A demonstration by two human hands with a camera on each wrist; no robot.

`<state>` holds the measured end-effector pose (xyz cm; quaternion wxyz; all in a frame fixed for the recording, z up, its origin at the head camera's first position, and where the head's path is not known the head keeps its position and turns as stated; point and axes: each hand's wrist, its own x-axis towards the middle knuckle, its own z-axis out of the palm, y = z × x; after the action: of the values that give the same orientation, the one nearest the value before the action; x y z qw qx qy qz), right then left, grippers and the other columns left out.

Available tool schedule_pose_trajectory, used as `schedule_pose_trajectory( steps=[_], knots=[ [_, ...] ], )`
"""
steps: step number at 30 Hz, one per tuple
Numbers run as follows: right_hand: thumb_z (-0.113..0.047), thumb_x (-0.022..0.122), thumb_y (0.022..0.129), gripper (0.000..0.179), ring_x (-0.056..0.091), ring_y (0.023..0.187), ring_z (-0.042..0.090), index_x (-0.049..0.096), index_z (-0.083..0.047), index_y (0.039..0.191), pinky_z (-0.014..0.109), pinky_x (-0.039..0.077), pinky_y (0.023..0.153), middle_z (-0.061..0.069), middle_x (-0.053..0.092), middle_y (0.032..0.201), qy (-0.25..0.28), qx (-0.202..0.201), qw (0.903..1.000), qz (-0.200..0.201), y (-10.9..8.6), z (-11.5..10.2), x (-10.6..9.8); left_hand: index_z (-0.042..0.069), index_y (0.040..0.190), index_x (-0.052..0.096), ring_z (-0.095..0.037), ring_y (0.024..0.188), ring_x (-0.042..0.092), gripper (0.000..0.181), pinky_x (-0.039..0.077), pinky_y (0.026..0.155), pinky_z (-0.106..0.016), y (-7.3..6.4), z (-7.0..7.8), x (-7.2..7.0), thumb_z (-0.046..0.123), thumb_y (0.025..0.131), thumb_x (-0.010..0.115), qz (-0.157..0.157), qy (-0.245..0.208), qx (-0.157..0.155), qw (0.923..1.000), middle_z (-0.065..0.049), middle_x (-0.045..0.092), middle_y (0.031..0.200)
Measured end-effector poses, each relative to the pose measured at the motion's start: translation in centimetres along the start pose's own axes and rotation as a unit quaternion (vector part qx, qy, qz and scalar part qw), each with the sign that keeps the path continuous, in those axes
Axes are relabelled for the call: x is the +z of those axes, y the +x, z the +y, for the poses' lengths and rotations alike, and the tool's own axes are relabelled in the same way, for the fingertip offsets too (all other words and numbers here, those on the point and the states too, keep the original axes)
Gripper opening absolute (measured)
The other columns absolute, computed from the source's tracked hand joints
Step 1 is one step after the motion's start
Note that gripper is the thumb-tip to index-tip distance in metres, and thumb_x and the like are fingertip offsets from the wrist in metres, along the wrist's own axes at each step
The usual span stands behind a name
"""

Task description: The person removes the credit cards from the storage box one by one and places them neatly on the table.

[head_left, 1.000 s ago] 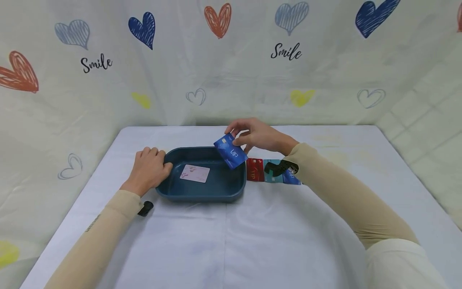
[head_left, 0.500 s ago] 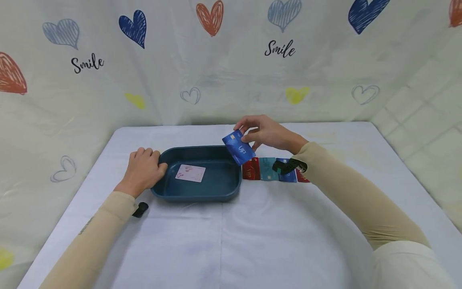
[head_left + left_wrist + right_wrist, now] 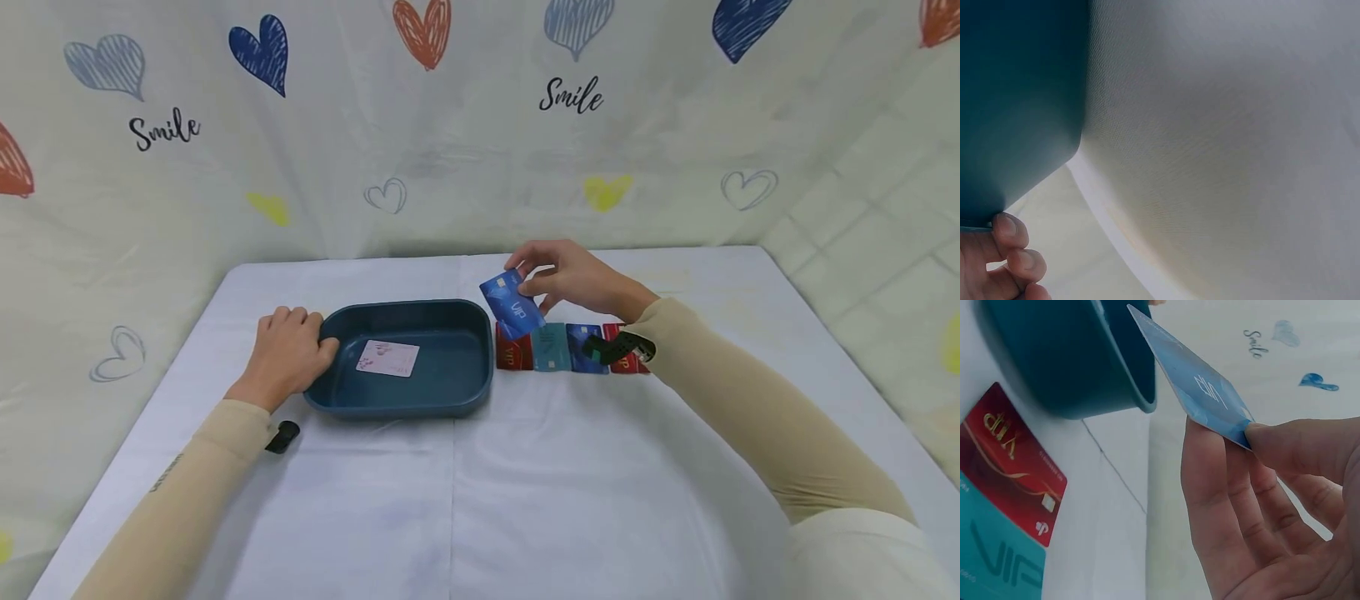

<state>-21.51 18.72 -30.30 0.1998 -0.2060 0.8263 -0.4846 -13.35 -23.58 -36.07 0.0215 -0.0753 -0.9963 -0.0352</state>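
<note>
My left hand [image 3: 283, 358] grips the left end of a dark teal plastic tray [image 3: 397, 412], thumb over the rim; its fingertips [image 3: 1010, 231] press the outer wall in the left wrist view. Inside the tray lies a pale pink patterned card [image 3: 387, 358]. My right hand [image 3: 577, 275] pinches a blue VIP card [image 3: 512, 304] between thumb and fingers. That card is raised and tilted, just off the tray's right end. Below it, a row of cards lies on the table: red [image 3: 514, 354], teal [image 3: 551, 347], blue [image 3: 587, 343] and another red one [image 3: 621, 358], partly hidden by the wristband.
A white cloth covers the table [image 3: 465, 508]. Behind it hangs a pale backdrop [image 3: 480, 150] printed with hearts and "Smile". A black wristband [image 3: 618, 346] hangs from my right wrist over the row of cards.
My right hand has drawn the blue VIP card rightwards, from over the tray's right end to beside it. The left hand stays on the tray. The whole head view has shifted slightly.
</note>
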Motion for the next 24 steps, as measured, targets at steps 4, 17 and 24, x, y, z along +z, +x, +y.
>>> schedule_pose_trajectory(
  steps=[4,17,24],
  knots=[
    [-0.016,0.065,0.099,0.033,0.068,0.102,0.030,0.062,-0.016,0.132,0.043,0.064,0.079,0.013,0.058,0.124,-0.003,0.012,0.9999,0.011,-0.5,0.7,0.0,-0.009,0.123,0.060,-0.040,0.101,0.045,0.048,0.036,0.097,-0.061,0.1,0.0,0.0,0.030,0.101,0.042,-0.001,0.001,0.000,1.0000,-0.023,0.060,0.107],
    [-0.017,0.066,0.099,0.035,0.068,0.098,0.027,0.060,-0.013,0.133,0.041,0.064,0.079,0.015,0.059,0.125,0.007,0.035,0.9989,0.031,-2.5,2.5,1.0,-0.007,0.113,0.062,-0.038,0.095,0.043,0.043,0.036,0.090,-0.057,0.1,0.0,0.2,0.029,0.100,0.044,0.011,0.001,0.003,0.9999,-0.021,0.059,0.099],
    [-0.014,0.067,0.099,0.036,0.067,0.088,0.024,0.058,-0.008,0.133,0.045,0.064,0.077,0.014,0.058,0.120,0.064,0.022,0.9973,0.027,-3.2,3.6,1.7,-0.008,0.113,0.062,-0.039,0.097,0.044,0.042,0.036,0.092,-0.058,0.0,0.1,0.1,0.029,0.100,0.044,0.010,-0.001,0.000,0.9999,-0.021,0.058,0.099]
  ],
)
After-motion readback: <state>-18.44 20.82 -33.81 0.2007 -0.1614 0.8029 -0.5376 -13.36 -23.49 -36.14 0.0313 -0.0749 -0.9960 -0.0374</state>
